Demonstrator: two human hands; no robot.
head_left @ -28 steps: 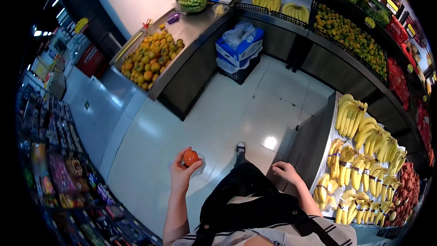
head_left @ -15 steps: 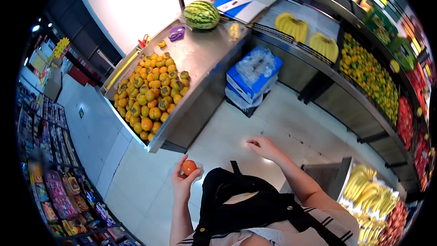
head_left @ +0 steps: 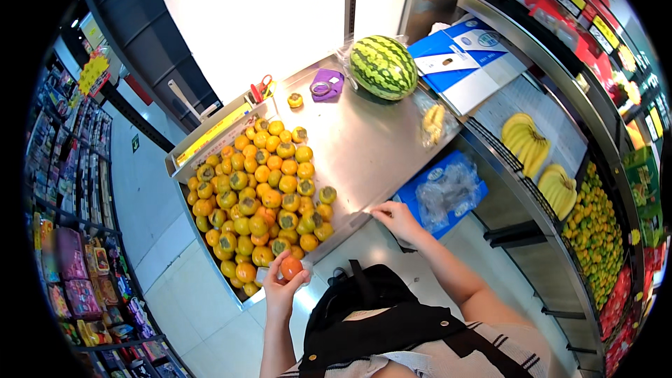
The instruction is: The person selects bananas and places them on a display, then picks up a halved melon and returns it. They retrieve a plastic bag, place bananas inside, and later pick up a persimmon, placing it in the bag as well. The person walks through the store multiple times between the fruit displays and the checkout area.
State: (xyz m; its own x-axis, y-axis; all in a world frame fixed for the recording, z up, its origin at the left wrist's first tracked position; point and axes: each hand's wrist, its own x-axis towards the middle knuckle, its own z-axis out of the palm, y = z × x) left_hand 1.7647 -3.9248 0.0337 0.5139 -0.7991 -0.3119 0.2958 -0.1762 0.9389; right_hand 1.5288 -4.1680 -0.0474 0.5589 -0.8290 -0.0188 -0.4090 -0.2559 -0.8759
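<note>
My left hand (head_left: 285,283) is closed around an orange-red round fruit (head_left: 292,267), with a bit of clear plastic beside it. That hand is at the near corner of a pile of orange-yellow persimmons (head_left: 255,199) in a shallow metal bin. My right hand (head_left: 397,221) has its fingers drawn together with nothing visible in them, close to the front edge of the steel counter (head_left: 343,157). I cannot tell whether it touches that edge.
A watermelon (head_left: 383,67), a purple packet (head_left: 327,85), red-handled scissors (head_left: 264,86) and a lone persimmon (head_left: 295,101) lie on the counter. Blue boxes with clear plastic bags (head_left: 448,189) stand below it. Bananas (head_left: 525,141) and small green-orange citrus (head_left: 598,231) fill the right-hand stand.
I have come closer to the counter, so the persimmon pile and watermelon appear larger. My left hand still holds the fruit, now beside the pile. My right hand is now by the counter edge.
</note>
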